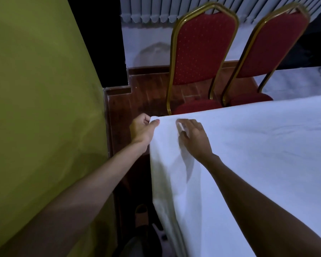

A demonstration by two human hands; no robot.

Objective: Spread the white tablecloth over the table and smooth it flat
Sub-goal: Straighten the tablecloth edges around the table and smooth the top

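- Two hands work at the far left corner of the surface, which is fully covered by the white tablecloth (pixel 258 154).
- Left hand (pixel 142 129) pinches the cloth's corner between thumb and curled fingers, at the surface's edge.
- Right hand (pixel 194 139) lies flat and spread on the cloth, just beside the left, gripping nothing.
- Cloth hangs down the near left side in soft folds.
- Two red chairs (pixel 202 52) with gold frames stand beyond, near a green wall (pixel 35 108).
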